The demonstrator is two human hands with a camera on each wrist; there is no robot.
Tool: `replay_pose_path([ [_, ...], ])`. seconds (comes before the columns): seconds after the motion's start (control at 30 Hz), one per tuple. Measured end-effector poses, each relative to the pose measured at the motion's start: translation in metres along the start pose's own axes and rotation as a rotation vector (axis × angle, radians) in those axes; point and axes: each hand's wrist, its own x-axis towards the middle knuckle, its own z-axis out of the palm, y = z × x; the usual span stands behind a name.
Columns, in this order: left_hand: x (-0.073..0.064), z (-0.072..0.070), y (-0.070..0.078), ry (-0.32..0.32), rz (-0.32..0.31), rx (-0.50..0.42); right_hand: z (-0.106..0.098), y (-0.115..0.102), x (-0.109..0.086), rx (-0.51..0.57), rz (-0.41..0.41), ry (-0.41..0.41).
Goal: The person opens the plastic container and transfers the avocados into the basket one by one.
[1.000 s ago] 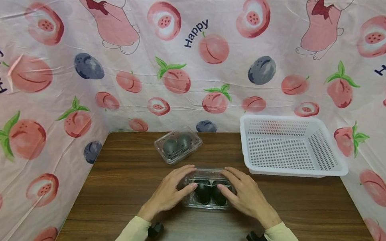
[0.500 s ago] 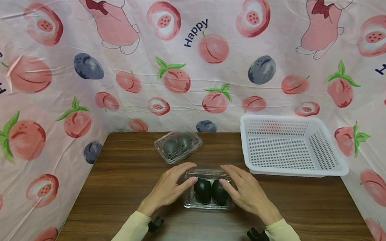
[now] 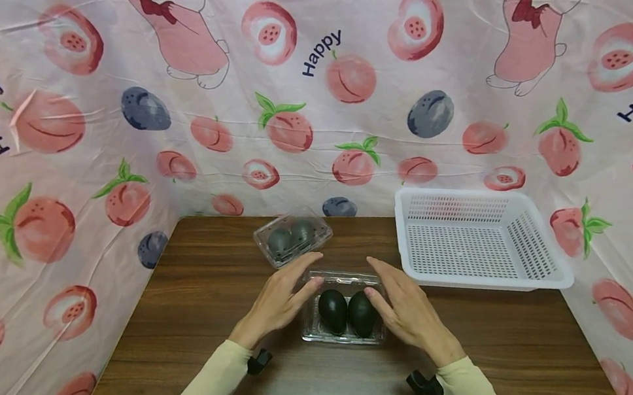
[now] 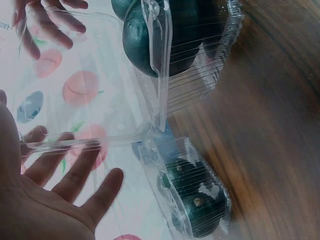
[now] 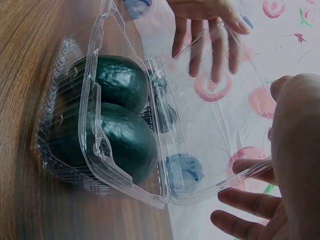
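A clear plastic clamshell box (image 3: 314, 337) sits on the table in front of me, with two dark green avocados (image 3: 333, 310) side by side in its base. Its see-through lid (image 5: 215, 135) stands raised at the far side. My left hand (image 3: 281, 295) is at the lid's left edge, with fingers extended behind it and the thumb in front. At the right edge, my right hand (image 3: 412, 308) mirrors this, its fingers also extended and spread. Neither hand visibly curls round the lid; exact contact is hard to tell through the clear plastic.
Behind and left stands a second, closed clamshell box (image 3: 321, 230) with two avocados (image 3: 280, 240) inside. A white perforated basket (image 3: 483, 285) stands at the back right of the wooden table (image 3: 189, 314). A fruit-printed cloth (image 3: 196, 163) hangs round the back and sides.
The lid has swung up and back from over the avocados, which now show more plainly. Both hands' fingertips have moved slightly farther from me. The second box and basket are unmoved.
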Motion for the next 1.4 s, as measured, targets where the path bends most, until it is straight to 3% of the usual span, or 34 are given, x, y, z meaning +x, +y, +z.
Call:
replay_pose_path([
  [0.13,0.004,-0.001,0.002,0.017,0.047,-0.021,0.0,0.002,0.0,0.015,-0.016,0.019],
  [0.37,0.007,-0.002,0.003,0.018,0.07,-0.041,-0.004,0.002,-0.004,0.048,0.004,0.042],
  [0.77,0.013,-0.005,-0.002,0.016,0.111,-0.012,-0.005,0.006,-0.027,0.023,-0.003,0.11],
  [1.4,0.027,-0.009,-0.012,-0.051,0.128,0.076,0.015,0.012,-0.065,-0.038,0.013,-0.041],
])
